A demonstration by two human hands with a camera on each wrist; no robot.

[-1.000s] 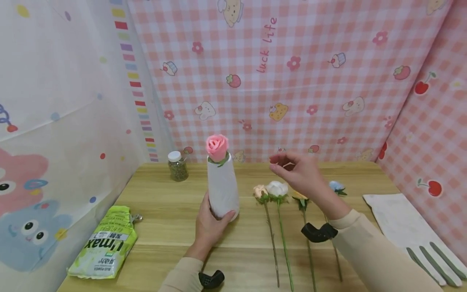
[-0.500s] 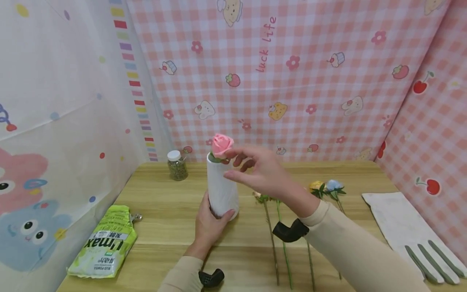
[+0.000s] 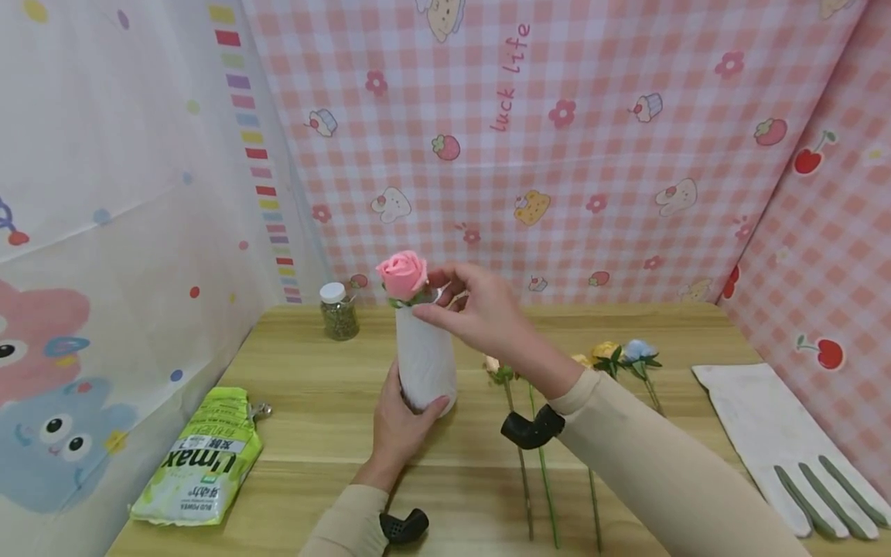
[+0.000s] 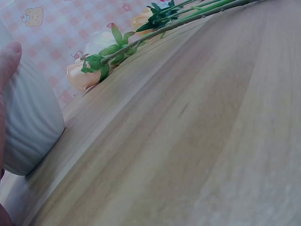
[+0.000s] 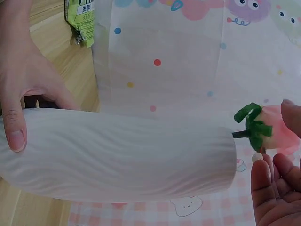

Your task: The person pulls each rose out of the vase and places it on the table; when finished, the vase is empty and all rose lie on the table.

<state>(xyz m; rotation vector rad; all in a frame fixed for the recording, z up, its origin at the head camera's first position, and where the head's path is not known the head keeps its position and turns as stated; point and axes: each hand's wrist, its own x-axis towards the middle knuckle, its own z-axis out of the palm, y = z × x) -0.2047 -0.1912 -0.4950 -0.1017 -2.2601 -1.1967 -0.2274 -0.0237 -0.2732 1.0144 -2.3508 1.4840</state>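
A white vase (image 3: pixel 425 360) with a rippled surface stands on the wooden table, a pink rose (image 3: pixel 402 274) leaning left out of its mouth. Low around the vase's body, my left hand (image 3: pixel 402 425) grips it, thumb on the near side. At the top is my right hand (image 3: pixel 483 305), with loosely bent fingers right at the bloom and the thumb by the rim. From the right wrist view, the rose's stem (image 5: pixel 240 134) enters the vase mouth, and the right thumb (image 5: pixel 292 115) overlaps the pink petals.
Several cut flowers lie to the right, including a peach rose (image 4: pixel 83 75), a yellow flower (image 3: pixel 605 352) and a blue flower (image 3: pixel 638 350). White gloves (image 3: pixel 766 425) are at far right. On the left are a green bag (image 3: pixel 202 456) and a white-capped jar (image 3: pixel 339 313).
My right hand has come left from above the lying flowers to the pink rose. The bloom leaned right half a second ago and now leans left. The left hand keeps holding the vase.
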